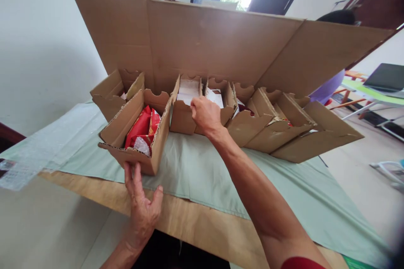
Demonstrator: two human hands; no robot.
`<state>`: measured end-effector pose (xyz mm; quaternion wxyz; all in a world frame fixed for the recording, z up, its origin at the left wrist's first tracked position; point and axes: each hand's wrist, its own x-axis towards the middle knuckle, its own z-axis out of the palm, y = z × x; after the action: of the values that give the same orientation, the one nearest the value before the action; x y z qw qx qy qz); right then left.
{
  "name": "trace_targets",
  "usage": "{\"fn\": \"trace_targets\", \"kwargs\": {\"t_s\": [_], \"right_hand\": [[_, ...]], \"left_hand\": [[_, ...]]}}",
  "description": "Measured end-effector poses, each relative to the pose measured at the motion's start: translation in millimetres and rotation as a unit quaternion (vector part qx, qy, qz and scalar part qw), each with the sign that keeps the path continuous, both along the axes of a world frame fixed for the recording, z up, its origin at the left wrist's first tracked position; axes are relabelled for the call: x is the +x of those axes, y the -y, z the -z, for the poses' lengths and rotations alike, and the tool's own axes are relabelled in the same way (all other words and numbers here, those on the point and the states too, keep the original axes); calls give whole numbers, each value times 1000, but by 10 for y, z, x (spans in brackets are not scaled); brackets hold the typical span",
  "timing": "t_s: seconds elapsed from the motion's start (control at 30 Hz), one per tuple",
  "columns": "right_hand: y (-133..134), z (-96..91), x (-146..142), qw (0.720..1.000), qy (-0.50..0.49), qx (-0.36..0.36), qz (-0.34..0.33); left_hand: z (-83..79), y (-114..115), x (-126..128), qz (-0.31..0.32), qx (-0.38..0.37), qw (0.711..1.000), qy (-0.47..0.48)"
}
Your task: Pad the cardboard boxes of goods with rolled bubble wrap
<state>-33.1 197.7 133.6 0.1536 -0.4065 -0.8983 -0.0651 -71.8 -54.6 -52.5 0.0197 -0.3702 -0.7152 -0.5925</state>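
Note:
My left hand point(142, 206) is open, its fingers spread and the fingertips against the front wall of an open cardboard box point(148, 164). Inside that box lie red packets point(139, 128) and a crumpled piece of clear wrap point(142, 146). My right hand point(206, 113) is closed at the front rims of two narrower boxes in the middle of the row. One of these, a cardboard box point(183, 119), holds white sheets point(188, 88); the other holds white cards point(215, 97). My curled fingers face away, so whatever they grip is hidden.
A tall cardboard panel point(221, 42) stands behind the boxes. More cardboard boxes point(265, 130) lean to the right, and another box point(109, 101) stands back left. Bubble wrap point(53, 147) hangs over the table's left end. Pale green cloth point(202, 168) covers the wooden table point(189, 218).

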Motion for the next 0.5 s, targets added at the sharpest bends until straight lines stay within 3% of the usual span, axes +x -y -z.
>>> {"fn": "trace_targets", "kwargs": {"t_s": [0.13,0.2,0.33,0.43,0.5], "right_hand": [[61,-33,54,1000,1,-5,22],[83,-135,36,1000,25,-10,8],[93,-384,-82,997,23,40,-56],[171,-455,-251,989,43,-19,-143],[322,-424,-360,976,62,-56,-201]], "left_hand": [[30,77,-39,-3,-4,1000,-18],[-42,132,-142,-20,-6,998,-66],[-410,130,-495,-70,11,972,-225],[-671,13,-677,-60,18,965,-256],[-741,-47,-693,-50,20,970,-239]]}}
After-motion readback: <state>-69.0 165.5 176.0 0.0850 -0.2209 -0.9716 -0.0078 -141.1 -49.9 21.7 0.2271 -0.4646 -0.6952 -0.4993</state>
